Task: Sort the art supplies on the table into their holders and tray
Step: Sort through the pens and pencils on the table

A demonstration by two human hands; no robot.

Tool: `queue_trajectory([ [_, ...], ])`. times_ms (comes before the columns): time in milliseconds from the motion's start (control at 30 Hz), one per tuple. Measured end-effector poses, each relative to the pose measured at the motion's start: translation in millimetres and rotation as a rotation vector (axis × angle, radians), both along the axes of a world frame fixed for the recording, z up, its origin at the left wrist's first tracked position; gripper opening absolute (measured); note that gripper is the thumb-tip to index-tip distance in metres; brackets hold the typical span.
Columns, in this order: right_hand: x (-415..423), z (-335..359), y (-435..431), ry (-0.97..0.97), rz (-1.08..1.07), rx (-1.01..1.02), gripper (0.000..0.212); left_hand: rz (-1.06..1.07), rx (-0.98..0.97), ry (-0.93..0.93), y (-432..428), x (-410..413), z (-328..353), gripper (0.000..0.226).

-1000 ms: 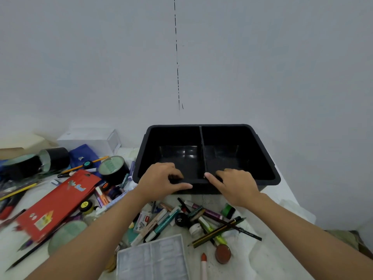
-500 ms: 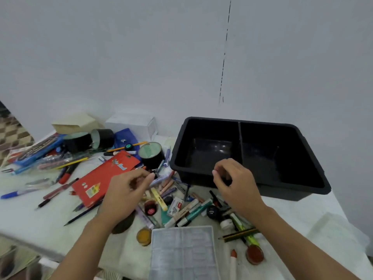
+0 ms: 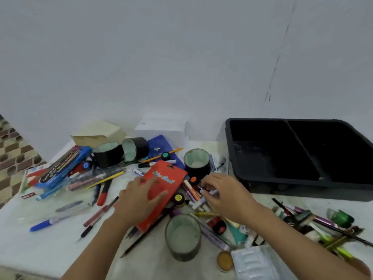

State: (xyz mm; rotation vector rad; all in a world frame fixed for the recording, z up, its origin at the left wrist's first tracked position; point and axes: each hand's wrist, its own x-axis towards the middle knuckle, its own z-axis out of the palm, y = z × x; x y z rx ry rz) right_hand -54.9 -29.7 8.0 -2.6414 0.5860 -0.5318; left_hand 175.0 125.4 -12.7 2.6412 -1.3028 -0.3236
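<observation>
so the art supplies are mostly loose on the tabletop [image 3: 40, 249], biggest pile in the middle. right hand [image 3: 228, 196] has its grip pinched round a lilac marker [image 3: 211, 192] in that pile, kinda blurry tho. left hand [image 3: 139, 201] lies flat on the red packet [image 3: 168, 178], grip open, fingers straight. black tray [image 3: 282, 182] sits at the right, two compartments, just bare black floor showing. front holder [image 3: 182, 252] stands upright, pale bottom visible. tray's right end is cut off, pens far right are smeared
</observation>
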Motion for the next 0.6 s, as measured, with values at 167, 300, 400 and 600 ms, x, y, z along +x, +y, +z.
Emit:
queue_trajectory([
  [167, 29, -9, 9, 0.015, -0.065, -0.009, 0.019, -0.177, 0.187, -0.097, -4, 2, 0, 0.086],
  [300, 43, -15, 7, 0.061, -0.059, -0.009, 0.028, -0.199, 0.133, -0.157, -6, 2, -4, 0.082],
  [400, 47, -18, 2, 0.086, -0.046, -0.004, 0.026, -0.188, 0.059, -0.157, -6, -1, 5, 0.068],
  [600, 68, -13, -7, -0.018, -0.033, 0.115, 0.021, -0.168, -0.156, -0.095, -9, 22, 45, 0.036],
])
